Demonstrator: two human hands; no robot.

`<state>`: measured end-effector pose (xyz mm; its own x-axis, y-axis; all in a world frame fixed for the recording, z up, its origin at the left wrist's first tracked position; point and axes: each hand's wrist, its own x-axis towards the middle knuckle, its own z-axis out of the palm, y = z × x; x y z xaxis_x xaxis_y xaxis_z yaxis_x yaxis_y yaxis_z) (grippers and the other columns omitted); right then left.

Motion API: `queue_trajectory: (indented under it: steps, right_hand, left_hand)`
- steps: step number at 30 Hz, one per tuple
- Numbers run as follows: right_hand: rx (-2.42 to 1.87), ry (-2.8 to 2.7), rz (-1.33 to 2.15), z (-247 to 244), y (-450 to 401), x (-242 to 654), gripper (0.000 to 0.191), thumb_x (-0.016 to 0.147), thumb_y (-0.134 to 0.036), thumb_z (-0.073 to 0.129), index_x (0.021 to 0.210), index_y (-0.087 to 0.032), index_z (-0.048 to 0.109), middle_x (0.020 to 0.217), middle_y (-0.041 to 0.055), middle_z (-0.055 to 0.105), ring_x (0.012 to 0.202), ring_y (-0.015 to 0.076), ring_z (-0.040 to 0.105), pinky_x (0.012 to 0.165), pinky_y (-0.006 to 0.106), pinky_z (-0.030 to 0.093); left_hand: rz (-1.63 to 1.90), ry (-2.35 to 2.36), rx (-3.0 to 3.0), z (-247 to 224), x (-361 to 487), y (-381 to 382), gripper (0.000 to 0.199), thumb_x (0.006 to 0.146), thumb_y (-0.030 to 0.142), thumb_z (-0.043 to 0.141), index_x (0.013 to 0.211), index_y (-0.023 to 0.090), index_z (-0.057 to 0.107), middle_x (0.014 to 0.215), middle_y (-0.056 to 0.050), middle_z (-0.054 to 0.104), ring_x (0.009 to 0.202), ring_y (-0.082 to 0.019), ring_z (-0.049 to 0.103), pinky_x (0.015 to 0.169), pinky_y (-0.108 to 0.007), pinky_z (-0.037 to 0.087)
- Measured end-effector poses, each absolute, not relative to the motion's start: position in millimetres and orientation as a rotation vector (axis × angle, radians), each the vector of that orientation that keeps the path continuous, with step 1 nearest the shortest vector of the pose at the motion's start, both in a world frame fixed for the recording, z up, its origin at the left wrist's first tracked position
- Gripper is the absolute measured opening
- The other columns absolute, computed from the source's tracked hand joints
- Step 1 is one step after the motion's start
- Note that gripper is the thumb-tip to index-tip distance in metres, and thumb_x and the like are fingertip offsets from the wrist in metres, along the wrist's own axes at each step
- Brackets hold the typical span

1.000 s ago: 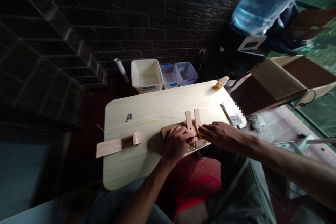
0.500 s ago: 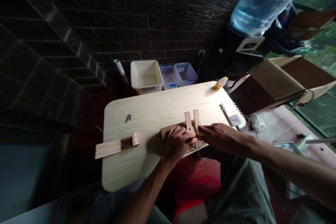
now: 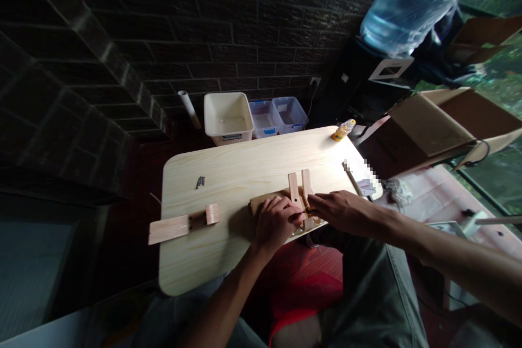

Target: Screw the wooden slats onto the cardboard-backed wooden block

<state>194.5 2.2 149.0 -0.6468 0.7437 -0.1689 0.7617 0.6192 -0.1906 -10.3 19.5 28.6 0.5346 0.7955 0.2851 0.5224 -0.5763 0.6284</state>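
My right hand (image 3: 335, 210) is closed round the yellow-and-black handle of a screwdriver (image 3: 310, 210), which points left toward my other hand. My left hand (image 3: 276, 218) curls its fingers over a wooden slat (image 3: 293, 185) near the tool's tip; the exact contact is partly hidden. Just right of that slat stands a second wooden slat (image 3: 305, 178). Both rest at a brown block (image 3: 258, 204) by the table's near edge. Another wooden assembly (image 3: 175, 228) with dark holes and an upright piece lies at the left, jutting past the table edge.
Several dark screws (image 3: 200, 182) lie on the pale table (image 3: 232, 166). A yellow-capped bottle (image 3: 343, 130) stands at its far right corner, above a blurred flat item (image 3: 361, 179). Plastic bins (image 3: 228, 114) sit beyond the table; a cardboard box (image 3: 432, 125) is at the right.
The view has shifted very slightly. Both hands, the screwdriver and the wooden pieces keep nearly the same places.
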Motion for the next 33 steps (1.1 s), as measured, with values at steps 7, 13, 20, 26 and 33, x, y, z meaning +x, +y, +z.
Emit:
queue_trajectory:
  steps: [7, 13, 20, 26, 33]
  right_hand:
    - [1.323, 2.714, -0.398, 154.0, 2.1, 190.2, 0.013, 0.104, -0.024, 0.043, 0.108, -0.016, 0.053, 0.09, 0.004, 0.066, 0.063, 0.0113, 0.057, 0.053, 0.028, 0.028]
    - [1.263, 2.727, -0.42, 155.4, 4.7, 192.9, 0.023, 0.102, -0.024, 0.046, 0.122, -0.016, 0.053, 0.101, 0.0081, 0.068, 0.074, 0.0143, 0.063, 0.058, 0.026, 0.038]
    - [1.277, 2.695, -0.44, 153.4, 5.6, 192.0, 0.016, 0.103, -0.023, 0.043, 0.113, -0.017, 0.054, 0.089, 0.0051, 0.068, 0.067, 0.0125, 0.06, 0.056, 0.026, 0.033]
    - [1.349, 2.597, -0.423, 155.6, 4.9, 188.3, 0.017, 0.103, -0.027, 0.045, 0.113, -0.016, 0.052, 0.083, 0.0041, 0.069, 0.059, 0.0119, 0.058, 0.052, 0.029, 0.024]
    - [1.277, 2.652, -0.394, 158.9, 3.3, 188.0, 0.024, 0.102, -0.025, 0.048, 0.125, -0.017, 0.049, 0.096, 0.006, 0.069, 0.069, 0.0134, 0.062, 0.055, 0.027, 0.029]
  left_hand:
    - [0.761, 1.062, 2.306, 31.0, -10.5, 20.4, 0.007, 0.09, 0.031, 0.068, 0.093, 0.029, 0.074, 0.094, -0.002, 0.069, 0.092, -0.02, 0.058, 0.085, -0.038, 0.04]
    - [0.758, 1.052, 2.299, 32.2, -11.2, 20.8, 0.01, 0.089, 0.034, 0.069, 0.096, 0.028, 0.074, 0.095, -0.003, 0.069, 0.093, -0.022, 0.058, 0.085, -0.039, 0.04]
    - [0.725, 1.068, 2.288, 31.8, -11.0, 20.0, 0.011, 0.088, 0.035, 0.07, 0.097, 0.029, 0.073, 0.097, -0.001, 0.069, 0.094, -0.021, 0.058, 0.085, -0.037, 0.04]
    - [0.719, 1.087, 2.282, 33.5, -10.1, 19.4, 0.009, 0.088, 0.035, 0.071, 0.094, 0.029, 0.073, 0.095, -0.001, 0.068, 0.092, -0.02, 0.057, 0.084, -0.036, 0.039]
    - [0.738, 1.074, 2.296, 32.7, -10.1, 19.7, 0.008, 0.09, 0.033, 0.068, 0.092, 0.028, 0.074, 0.093, -0.001, 0.068, 0.092, -0.019, 0.057, 0.083, -0.036, 0.038]
